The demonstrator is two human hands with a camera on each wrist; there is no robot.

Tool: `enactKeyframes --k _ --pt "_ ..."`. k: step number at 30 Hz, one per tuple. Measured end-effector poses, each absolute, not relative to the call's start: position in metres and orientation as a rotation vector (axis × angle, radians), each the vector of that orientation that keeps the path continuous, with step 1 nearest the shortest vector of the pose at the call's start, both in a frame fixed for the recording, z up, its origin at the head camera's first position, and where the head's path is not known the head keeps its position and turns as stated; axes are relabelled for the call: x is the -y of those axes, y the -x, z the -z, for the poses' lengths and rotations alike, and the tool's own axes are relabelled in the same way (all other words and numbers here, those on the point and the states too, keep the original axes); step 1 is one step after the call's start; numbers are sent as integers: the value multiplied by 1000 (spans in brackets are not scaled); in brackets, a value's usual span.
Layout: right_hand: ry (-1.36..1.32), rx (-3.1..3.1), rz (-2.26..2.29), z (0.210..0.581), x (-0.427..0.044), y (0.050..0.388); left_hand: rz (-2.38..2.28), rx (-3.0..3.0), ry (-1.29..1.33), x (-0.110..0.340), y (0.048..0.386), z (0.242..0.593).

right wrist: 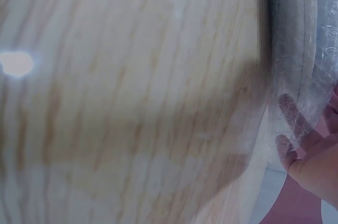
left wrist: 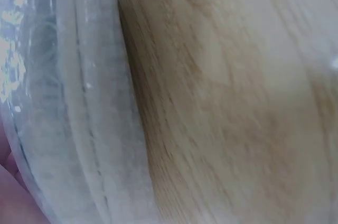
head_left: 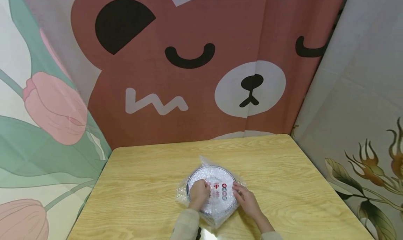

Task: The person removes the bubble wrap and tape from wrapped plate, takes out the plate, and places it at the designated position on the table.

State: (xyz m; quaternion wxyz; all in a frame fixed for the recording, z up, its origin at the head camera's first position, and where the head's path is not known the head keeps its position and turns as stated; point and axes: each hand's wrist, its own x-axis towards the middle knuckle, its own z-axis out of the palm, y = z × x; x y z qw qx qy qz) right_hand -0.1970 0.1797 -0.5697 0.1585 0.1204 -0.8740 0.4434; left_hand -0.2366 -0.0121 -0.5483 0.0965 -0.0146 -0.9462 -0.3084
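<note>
Left hand (head_left: 199,193) curled over the dish (head_left: 217,189) in the head view; whether it pinched the wrap (head_left: 216,220) we couldn't tell. Our right hand (head_left: 248,200), fingers loosely extended, touched its right edge on the surface (head_left: 141,187). Left-wrist, we saw its wrapped side. Right-wrist, fingertips (right wrist: 286,100) met wrap; steadying there, we judged, suited gentle pulling.

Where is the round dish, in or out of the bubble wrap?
In: clear bubble wrap covers the dish and sticks out around it.

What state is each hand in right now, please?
Left hand: closed, apparently pinching the bubble wrap.
Right hand: open, touching the bubble wrap's right side.
</note>
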Motion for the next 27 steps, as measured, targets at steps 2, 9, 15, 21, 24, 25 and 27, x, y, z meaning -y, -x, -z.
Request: enactKeyframes --k 2,9,15,21,24,25,27 --pt "-340 2500 -1263 569 -180 197 921 2792 48 14 236 548" --pt "-339 2503 -1281 568 -180 197 918 2772 63 16 236 548" --pt "-342 2499 -1283 568 -179 197 918 2766 46 17 235 549" --pt "-325 2503 -1324 567 -179 196 828 2739 46 18 235 549" --pt "-316 2511 -1341 567 -179 196 800 2730 43 18 234 548" --pt "-318 2511 -1341 567 -179 196 801 2729 40 18 234 548" --pt "-323 2511 -1339 567 -179 196 803 2721 38 19 234 548"
